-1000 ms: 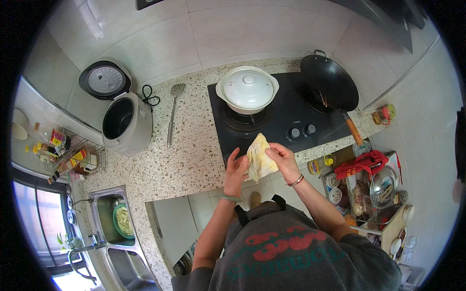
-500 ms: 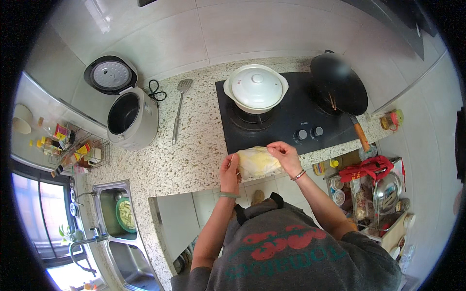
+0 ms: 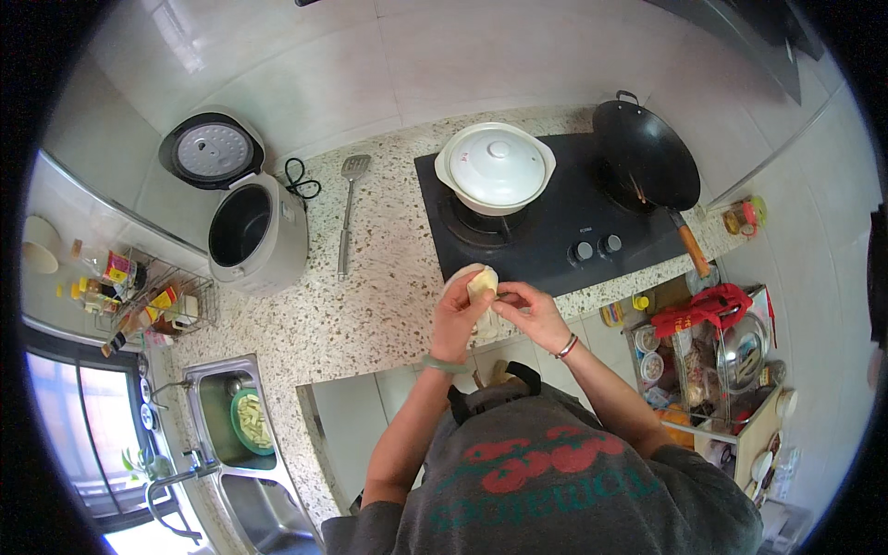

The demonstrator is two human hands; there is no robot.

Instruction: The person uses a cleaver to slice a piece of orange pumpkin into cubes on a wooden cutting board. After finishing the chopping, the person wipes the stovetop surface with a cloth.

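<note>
A soft, pale white-and-yellow bundle (image 3: 483,283), perhaps a thin bag or cloth, is held up over the counter's front edge before the stove. My left hand (image 3: 451,322) is closed round it, with a yellowish part standing out above the thumb and a whitish part hanging below. My right hand (image 3: 536,316) pinches at the bundle's right side, its fingertips close to the left thumb. What lies inside the bundle, if anything, cannot be made out.
A lidded white pot (image 3: 495,171) and a black wok (image 3: 647,153) stand on the black stove (image 3: 546,245). Left are a slotted spatula (image 3: 349,208), an open rice cooker (image 3: 264,236) and a sink (image 3: 222,444) holding a green basin (image 3: 242,430). A stocked shelf (image 3: 731,435) stands right.
The bundle was stretched wide between both hands; now it is gathered up in the left. My right hand has come closer to the left, and the view has shifted slightly.
</note>
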